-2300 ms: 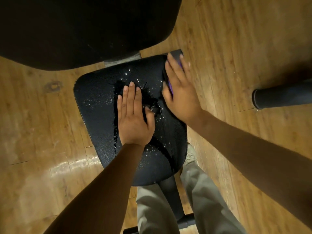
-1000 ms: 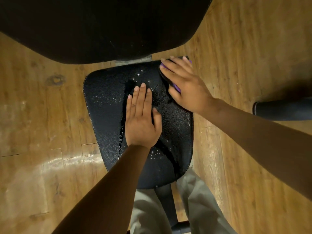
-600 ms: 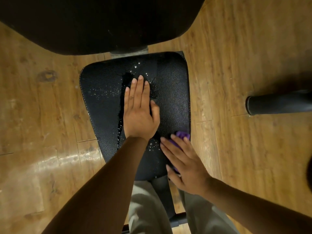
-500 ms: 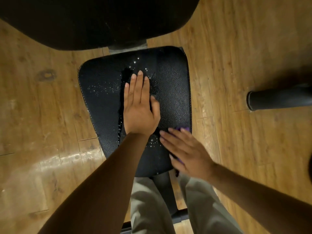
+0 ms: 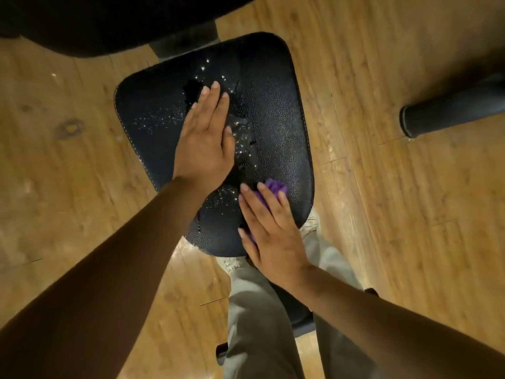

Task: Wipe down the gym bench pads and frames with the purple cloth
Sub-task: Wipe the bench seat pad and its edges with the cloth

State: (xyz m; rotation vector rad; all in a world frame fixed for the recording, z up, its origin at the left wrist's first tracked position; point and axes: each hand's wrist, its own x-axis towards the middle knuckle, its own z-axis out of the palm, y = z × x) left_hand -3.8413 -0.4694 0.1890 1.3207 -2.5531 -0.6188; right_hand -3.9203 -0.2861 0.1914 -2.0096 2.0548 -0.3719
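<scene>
Purple cloth (image 5: 274, 187) under my flat right hand (image 5: 273, 236) at five o'clock, left hand (image 5: 206, 143) flat, gripping nothing; seat pad (image 5: 273, 110) half-wiped, droplets (image 5: 153, 120) left, frames seemingly untouched.

Black pebbled seat pad (image 5: 276, 110), purple cloth (image 5: 274, 186), grey trousers (image 5: 257, 310), orange-brown wood-grain floor (image 5: 382, 201).

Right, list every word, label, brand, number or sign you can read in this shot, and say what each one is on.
None: no readable text in the head view.
Black seat pad: only pebbled texture, white edge stitching and shiny droplets, no logo or label.
Purple cloth under the right hand: no tag showing.
Left hand lies flat on the pad.
Dark back pad, wooden floor and black foam roller: no markings visible.
</scene>
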